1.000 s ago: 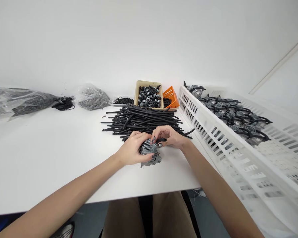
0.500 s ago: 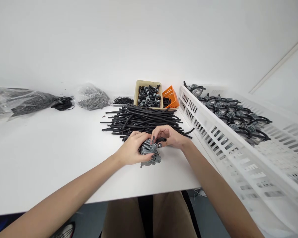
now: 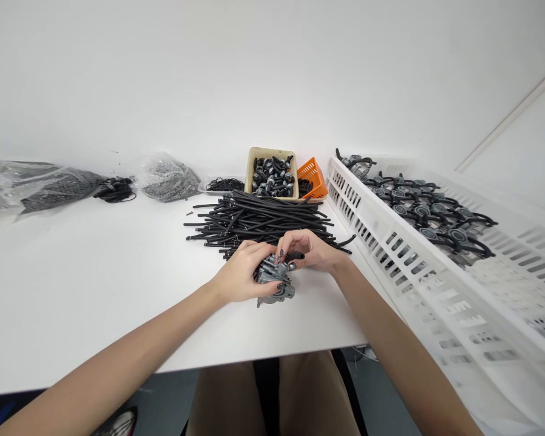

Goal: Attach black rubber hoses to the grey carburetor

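Near the table's front edge, a grey metal part (image 3: 277, 292) rests under my hands. My left hand (image 3: 243, 272) is wrapped round its left side, with the thumb across its face. At its upper right, my right hand (image 3: 311, 249) pinches a short black rubber piece (image 3: 296, 257) against the metal; the fingers partly hide where the two meet. Just behind my hands lies a pile of black hoses (image 3: 258, 219).
A white crate (image 3: 390, 254) with similar metal parts (image 3: 431, 212) stands at right. Behind the hoses are a cream bin (image 3: 249, 172) of fittings, an orange basket (image 3: 315, 175) and a tray of thin rings (image 3: 224, 184). Plastic bags (image 3: 168, 178) lie at back left.
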`<state>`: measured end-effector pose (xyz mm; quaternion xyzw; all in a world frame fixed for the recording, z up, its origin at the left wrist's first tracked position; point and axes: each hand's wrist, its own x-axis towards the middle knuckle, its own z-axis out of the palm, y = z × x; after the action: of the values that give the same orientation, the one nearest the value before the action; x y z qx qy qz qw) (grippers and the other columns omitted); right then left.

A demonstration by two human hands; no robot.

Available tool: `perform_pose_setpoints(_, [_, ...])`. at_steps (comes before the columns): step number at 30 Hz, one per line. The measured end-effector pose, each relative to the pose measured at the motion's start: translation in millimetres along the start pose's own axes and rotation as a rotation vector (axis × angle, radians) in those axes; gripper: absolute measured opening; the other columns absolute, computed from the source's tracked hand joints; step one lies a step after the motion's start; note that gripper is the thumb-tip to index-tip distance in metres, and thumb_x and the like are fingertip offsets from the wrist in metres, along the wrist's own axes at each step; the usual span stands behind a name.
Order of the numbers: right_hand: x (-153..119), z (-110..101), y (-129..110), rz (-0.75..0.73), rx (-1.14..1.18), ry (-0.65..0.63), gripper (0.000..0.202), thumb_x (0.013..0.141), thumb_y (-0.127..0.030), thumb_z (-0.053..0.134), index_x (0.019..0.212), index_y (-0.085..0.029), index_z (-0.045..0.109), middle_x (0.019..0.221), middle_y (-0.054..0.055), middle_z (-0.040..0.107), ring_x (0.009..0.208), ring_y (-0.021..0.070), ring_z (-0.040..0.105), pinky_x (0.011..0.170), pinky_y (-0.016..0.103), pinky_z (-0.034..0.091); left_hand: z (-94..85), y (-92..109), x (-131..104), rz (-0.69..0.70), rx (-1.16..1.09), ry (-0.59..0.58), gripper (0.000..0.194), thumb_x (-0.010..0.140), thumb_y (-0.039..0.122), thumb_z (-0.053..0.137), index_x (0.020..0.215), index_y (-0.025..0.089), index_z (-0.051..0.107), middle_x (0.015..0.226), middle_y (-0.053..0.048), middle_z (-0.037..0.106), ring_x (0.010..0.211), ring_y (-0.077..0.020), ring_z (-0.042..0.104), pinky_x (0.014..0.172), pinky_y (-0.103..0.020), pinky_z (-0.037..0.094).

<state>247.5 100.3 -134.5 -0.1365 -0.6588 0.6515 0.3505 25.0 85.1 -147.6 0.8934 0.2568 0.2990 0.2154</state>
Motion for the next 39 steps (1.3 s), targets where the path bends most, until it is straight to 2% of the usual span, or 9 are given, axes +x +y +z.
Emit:
perform_pose_setpoints(7, [0.7, 0.5, -0.4, -0.02, 0.01, -0.019, 0.026, 0.074, -0.022, 0.09, 0.091, -0.015, 0.071, 0.092, 0.006, 0.068, 0.086, 0.0174, 0.064, 0.079, 0.027, 0.052, 0.1, 1.1, 0.0, -0.005, -0.028, 0.009, 0.038, 0.08, 0.048, 0.059, 0.105, 0.02, 0.056, 0.096, -0.006, 0.065, 0.093, -0.0278, 0.06, 0.096, -0.044, 0.037])
perform_pose_setpoints(14, [-0.3, -0.5, 0.6, 0.002, -0.005, 0.001, 0.029, 0.072, -0.025, 0.091, 0.09, -0.016, 0.071, 0.09, 0.005, 0.067, 0.087, 0.0186, 0.064, 0.078, 0.028, 0.052, -0.8, 2.6, 0.5, -0.015, -0.019, -0.003, 0.037, 0.079, 0.047, 0.057, 0.104, 0.02, 0.055, 0.098, -0.006, 0.065, 0.095, -0.0284, 0.059, 0.096, -0.044, 0.037])
perform_pose_setpoints(22, [1.4, -1.6, 6.7, -0.053, 0.001, 0.028, 0.027, 0.07, -0.022, 0.093, 0.081, -0.016, 0.069, 0.086, 0.004, 0.067, 0.085, 0.0193, 0.065, 0.079, 0.03, 0.053, 0.2, 0.5, -0.5, 0.012, -0.035, 0.013, 0.038, 0.079, 0.045, 0.059, 0.107, 0.019, 0.056, 0.099, -0.006, 0.065, 0.095, -0.0279, 0.058, 0.095, -0.044, 0.036])
perform_pose_setpoints(39, [2.5, -0.4, 4.9, -0.1, -0.007, 0.013, 0.025, 0.071, -0.019, 0.092, 0.079, -0.016, 0.069, 0.082, 0.003, 0.066, 0.084, 0.0202, 0.066, 0.076, 0.031, 0.054, 0.3, 0.8, -0.2, 0.033, -0.038, 0.021, 0.038, 0.08, 0.043, 0.059, 0.107, 0.017, 0.056, 0.098, -0.005, 0.064, 0.094, -0.0267, 0.058, 0.093, -0.043, 0.034])
